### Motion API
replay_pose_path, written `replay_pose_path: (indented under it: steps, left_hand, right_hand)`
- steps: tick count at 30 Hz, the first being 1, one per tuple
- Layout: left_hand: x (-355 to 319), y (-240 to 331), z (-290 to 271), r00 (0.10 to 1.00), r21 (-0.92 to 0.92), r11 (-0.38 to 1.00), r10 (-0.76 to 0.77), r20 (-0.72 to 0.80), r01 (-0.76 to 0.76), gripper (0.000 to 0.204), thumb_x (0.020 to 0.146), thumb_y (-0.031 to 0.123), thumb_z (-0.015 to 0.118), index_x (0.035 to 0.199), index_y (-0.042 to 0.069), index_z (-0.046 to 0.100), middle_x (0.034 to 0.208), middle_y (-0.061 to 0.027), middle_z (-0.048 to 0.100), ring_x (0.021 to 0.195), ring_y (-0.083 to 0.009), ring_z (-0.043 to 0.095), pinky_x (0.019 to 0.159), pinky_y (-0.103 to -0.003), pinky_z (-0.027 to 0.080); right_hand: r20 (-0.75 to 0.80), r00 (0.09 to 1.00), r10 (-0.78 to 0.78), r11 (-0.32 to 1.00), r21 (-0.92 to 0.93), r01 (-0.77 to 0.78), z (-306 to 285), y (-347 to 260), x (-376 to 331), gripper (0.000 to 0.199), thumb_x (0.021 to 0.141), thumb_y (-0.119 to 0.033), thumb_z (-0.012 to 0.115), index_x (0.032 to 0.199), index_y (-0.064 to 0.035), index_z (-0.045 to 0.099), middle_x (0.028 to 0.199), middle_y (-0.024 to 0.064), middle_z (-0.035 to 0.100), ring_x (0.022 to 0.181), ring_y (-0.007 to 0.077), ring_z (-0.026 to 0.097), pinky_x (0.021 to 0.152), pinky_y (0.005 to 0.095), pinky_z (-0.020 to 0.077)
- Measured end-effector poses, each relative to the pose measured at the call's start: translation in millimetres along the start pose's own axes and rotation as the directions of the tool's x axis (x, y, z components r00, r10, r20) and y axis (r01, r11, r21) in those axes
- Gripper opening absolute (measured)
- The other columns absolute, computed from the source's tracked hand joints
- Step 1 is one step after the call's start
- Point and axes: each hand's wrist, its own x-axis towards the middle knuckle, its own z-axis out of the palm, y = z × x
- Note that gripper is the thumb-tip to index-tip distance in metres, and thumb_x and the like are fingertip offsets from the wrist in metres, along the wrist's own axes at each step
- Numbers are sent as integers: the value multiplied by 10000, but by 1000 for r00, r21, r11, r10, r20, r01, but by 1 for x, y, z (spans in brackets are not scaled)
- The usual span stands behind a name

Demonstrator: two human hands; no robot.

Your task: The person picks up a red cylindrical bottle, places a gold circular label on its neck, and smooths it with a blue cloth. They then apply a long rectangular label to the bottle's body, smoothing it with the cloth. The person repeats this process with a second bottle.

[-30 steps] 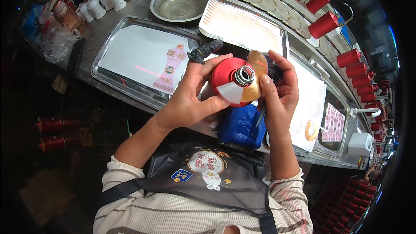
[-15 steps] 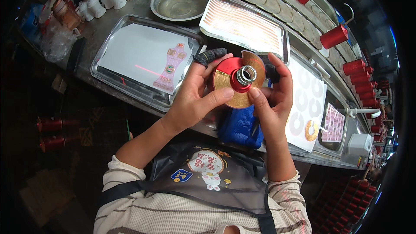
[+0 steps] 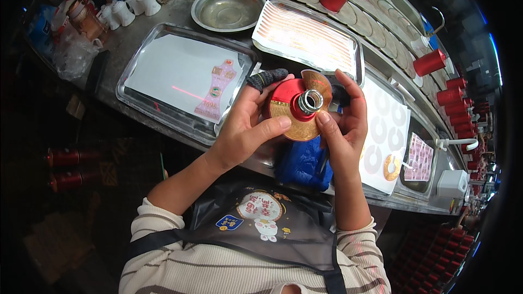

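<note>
Between my hands is a red bottle (image 3: 284, 88), its clear glass neck (image 3: 309, 100) tipped up toward me. A ring-shaped gold label (image 3: 297, 129) lies around the bottle's shoulder, with one end standing up off the surface at the far right. My left hand (image 3: 239, 136) is closed on the bottle's left side, thumb pressing the label's near part. My right hand (image 3: 346, 128) grips the other side, its thumb on the label beside the neck. Dark finger covers (image 3: 267, 79) show on both hands. The bottle's lower body is hidden.
Left lies a metal tray (image 3: 136, 54) with white paper and a pink label (image 3: 215, 90). Beyond stand a metal basin (image 3: 226, 11) and a tray of striped strips (image 3: 305, 35). A gold-label sheet (image 3: 384, 130) is at right. A conveyor (image 3: 376, 22) carries red bottles; blue cloth (image 3: 305, 163) hangs nearby.
The bottle has tilted slightly in my hands, its neck leaning more to the right. Both hands keep their hold. Red bottles on the conveyor have shifted toward the right.
</note>
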Motion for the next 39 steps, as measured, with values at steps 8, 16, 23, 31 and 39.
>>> replay_pose_path:
  steps: [8, 16, 23, 31, 39]
  left_hand:
    - [2, -2, 0, 1000, -12, 1000, 10, -10, -10, 687, 930, 107, 676, 1497, -32, 313, 1490, -187, 442, 1362, -223, 463, 1154, -374, 357]
    - [1, -5, 0, 998, -5, 998, 57, -8, -57, 679, 925, 104, 684, 1486, -32, 327, 1485, -187, 454, 1362, -224, 468, 1159, -383, 352]
    - [1, -5, 4, 998, 19, 998, 52, -20, -52, 645, 919, 72, 685, 1462, -27, 350, 1527, -193, 430, 1390, -231, 454, 1174, -386, 342]
    - [1, -4, 4, 998, 30, 998, 63, -1, -63, 612, 927, 57, 667, 1451, -23, 361, 1528, -193, 431, 1398, -235, 449, 1178, -388, 343]
    - [0, -4, 11, 995, 96, 992, 85, -54, -80, 680, 900, 142, 636, 1497, -10, 348, 1479, -181, 483, 1355, -251, 501, 1149, -402, 381]
  right_hand:
    - [-25, 1000, -11, 1000, 0, 11, 3, 3, 1, 627, 943, 45, 603, 1505, 23, 325, 1491, 144, 408, 1081, 191, 674, 863, 257, 562]
    - [-15, 998, 57, 998, 32, -56, 0, 0, -3, 634, 925, 35, 610, 1499, 20, 340, 1510, 130, 400, 1044, 169, 684, 834, 245, 554]
    - [-17, 1000, 21, 1000, 19, -20, -1, 2, -5, 631, 919, 22, 612, 1496, 14, 358, 1486, 124, 416, 995, 138, 680, 813, 233, 536]
    - [-1, 998, 61, 998, 12, -61, -1, 0, -4, 626, 916, 21, 593, 1496, 14, 359, 1480, 131, 426, 1015, 133, 666, 827, 230, 532]
    - [7, 1000, -22, 1000, 1, 22, -1, 10, -3, 678, 897, -57, 689, 1486, 26, 365, 1494, 126, 405, 969, 134, 690, 771, 228, 545]
